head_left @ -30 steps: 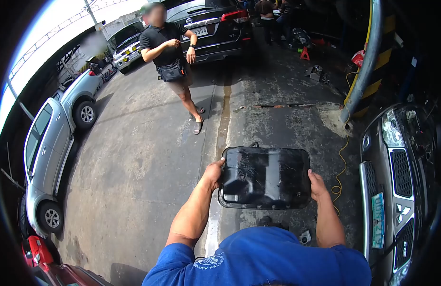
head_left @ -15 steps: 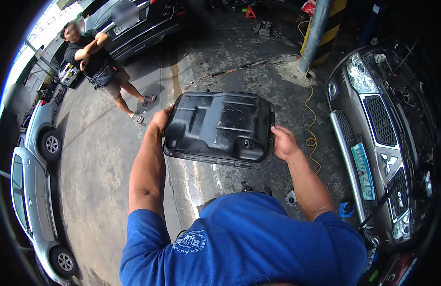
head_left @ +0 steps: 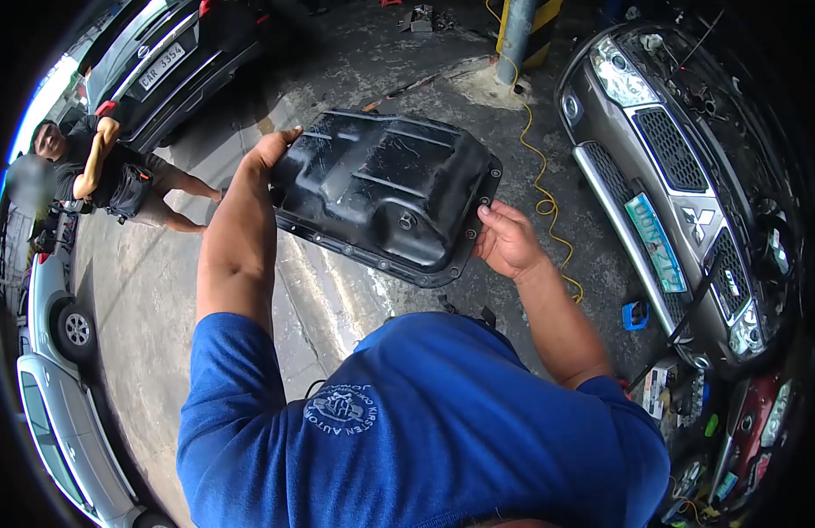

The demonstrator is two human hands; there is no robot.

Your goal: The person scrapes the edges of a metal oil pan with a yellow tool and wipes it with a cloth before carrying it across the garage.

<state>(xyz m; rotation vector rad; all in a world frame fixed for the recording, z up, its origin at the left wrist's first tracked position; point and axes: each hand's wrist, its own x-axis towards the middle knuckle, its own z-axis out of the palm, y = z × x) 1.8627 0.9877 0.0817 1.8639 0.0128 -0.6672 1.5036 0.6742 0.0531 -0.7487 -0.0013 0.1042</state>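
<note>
A black metal pan [head_left: 381,189] with a bolt-holed rim is held up in front of the blue shirt, above the concrete floor. Its ribbed outer side faces the camera, with a plug near the lower right. My left hand [head_left: 274,150] grips the upper left edge, its fingers partly hidden by the pan. On the right edge, my right hand [head_left: 506,239] pinches the rim, thumb on top and fingers beneath. The pan is tilted, its right side lower than its left.
A car front with green plate [head_left: 656,242] stands at right, a yellow hose [head_left: 548,207] and a pillar [head_left: 516,44] beside it. A person [head_left: 117,176] stands with arms crossed at left, near a dark car [head_left: 174,66]. Silver cars [head_left: 69,414] are at lower left.
The view has turned, and the surroundings sit differently in it. The pan and both hands have shifted left and up in the picture, and the pan is more tilted. Both hands still hold it.
</note>
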